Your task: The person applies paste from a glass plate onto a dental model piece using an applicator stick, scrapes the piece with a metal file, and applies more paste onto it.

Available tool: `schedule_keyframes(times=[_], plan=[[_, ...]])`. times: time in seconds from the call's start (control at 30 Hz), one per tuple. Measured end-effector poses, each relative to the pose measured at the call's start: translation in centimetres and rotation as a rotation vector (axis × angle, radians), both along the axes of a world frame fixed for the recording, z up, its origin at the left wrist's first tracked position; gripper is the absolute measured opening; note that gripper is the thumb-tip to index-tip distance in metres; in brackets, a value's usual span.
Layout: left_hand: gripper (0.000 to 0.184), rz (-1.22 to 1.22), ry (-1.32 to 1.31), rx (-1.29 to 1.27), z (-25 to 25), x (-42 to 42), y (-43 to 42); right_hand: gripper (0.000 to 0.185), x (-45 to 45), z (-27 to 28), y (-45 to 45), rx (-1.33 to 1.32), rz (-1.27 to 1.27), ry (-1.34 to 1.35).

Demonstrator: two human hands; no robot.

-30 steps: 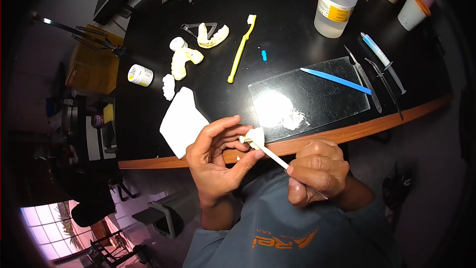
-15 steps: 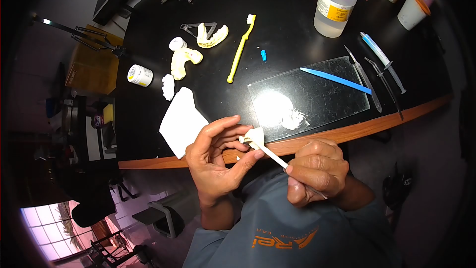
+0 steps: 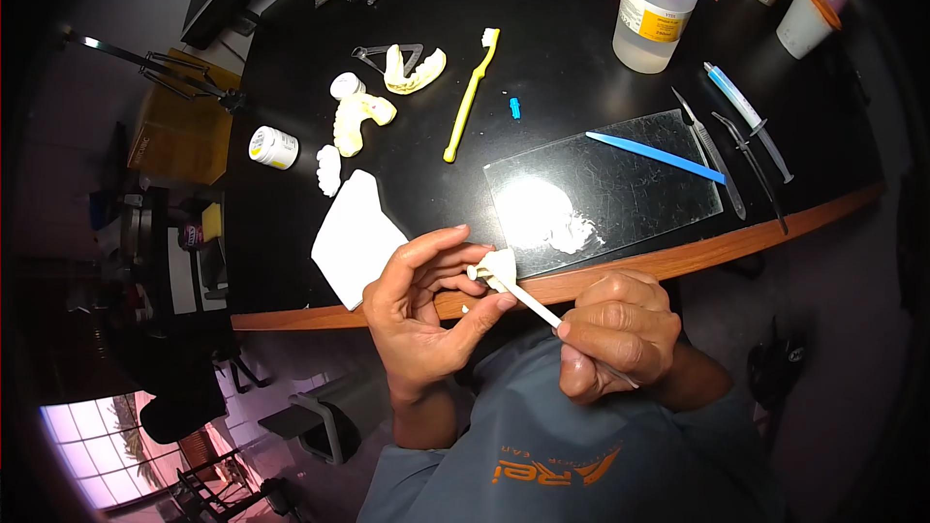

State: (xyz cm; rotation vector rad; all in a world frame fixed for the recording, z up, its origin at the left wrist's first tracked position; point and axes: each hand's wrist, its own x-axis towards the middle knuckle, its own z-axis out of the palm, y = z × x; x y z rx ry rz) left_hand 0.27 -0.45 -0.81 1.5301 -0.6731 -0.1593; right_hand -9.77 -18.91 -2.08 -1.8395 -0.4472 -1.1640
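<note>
Near the table's front edge, my left hand (image 3: 421, 305) grips a small cream-coloured plaster piece (image 3: 500, 265) between thumb and fingertips, its fingers curled round it. My right hand (image 3: 620, 339) is closed round a slim white stick (image 3: 535, 305). The stick's far end reaches the cream piece; whether it presses on it I cannot tell. Just beyond the hands lies a glass slab (image 3: 630, 208) with a smear of white material (image 3: 573, 232) on it. A blue plastic spatula (image 3: 659, 157) rests across the slab. A white folded sheet (image 3: 356, 237) is beside my left hand.
Dental arch models (image 3: 415, 71), a white jar (image 3: 273, 147) and a yellow toothbrush (image 3: 472, 102) lie further back. On the right are a scalpel (image 3: 710, 150), tweezers (image 3: 751, 169) and a syringe (image 3: 746, 116). A large bottle (image 3: 656, 15) stands behind the slab.
</note>
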Motion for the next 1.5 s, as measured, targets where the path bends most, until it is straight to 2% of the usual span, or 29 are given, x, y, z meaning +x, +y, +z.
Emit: schedule_keyframes(times=[0.93, 1.2, 1.4, 1.5], plan=[[0.062, -0.004, -0.083, 0.035, -0.2, 0.1, -0.1, 0.024, -1.9, 0.3, -2.8, 0.035, -0.113, 0.059], [0.066, 0.001, -0.074, 0.047, -0.3, 0.1, 0.1, 0.025, -2.1, 0.0, -3.2, -0.005, -0.110, 0.084], [0.067, 0.067, -0.121, 0.113, -0.1, 0.0, -0.2, 0.024, -1.9, 0.0, -3.3, 0.001, -0.111, 0.076], [0.063, 0.131, -0.150, 0.185, 0.2, -0.4, -0.7, 0.016, -2.3, -0.2, -3.2, -0.011, -0.134, 0.130]])
